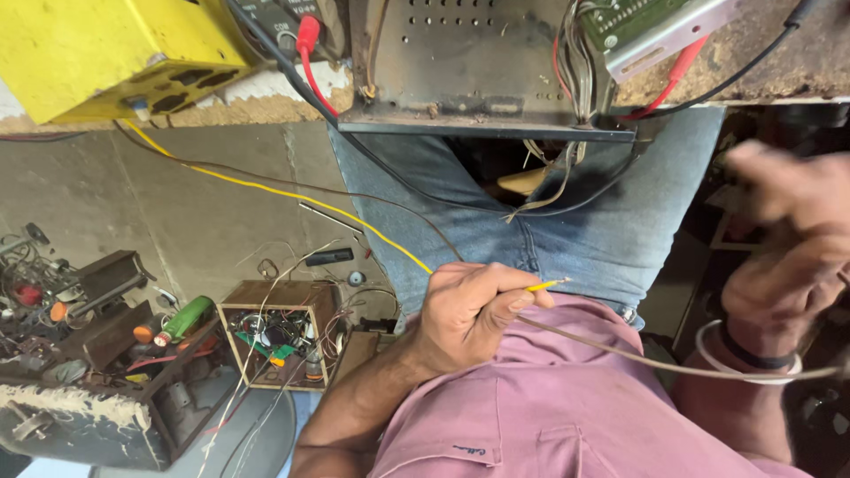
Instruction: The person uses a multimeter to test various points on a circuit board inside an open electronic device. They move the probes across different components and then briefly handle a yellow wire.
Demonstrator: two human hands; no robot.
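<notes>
My left hand point(469, 314) sits over my lap and pinches the end of a thin yellow wire point(292, 193), whose bare tip point(553, 284) pokes out past my thumb. The yellow wire runs up and left to the workbench. A thin grey wire point(637, 357) passes under that hand and stretches right across my pink shirt, past my right wrist. My right hand point(788, 230) is raised at the right edge and blurred, its fingers curled; I cannot tell whether it holds anything. A white bangle and a dark band circle its wrist.
An open metal chassis point(469, 71) with loose wires lies on the bench edge above my knees, a yellow box point(115, 53) at its left, a red plug point(308, 35) between them. On the floor at left stand a wooden box of electronics point(279, 332), a green bottle point(188, 317) and scrap parts point(71, 310).
</notes>
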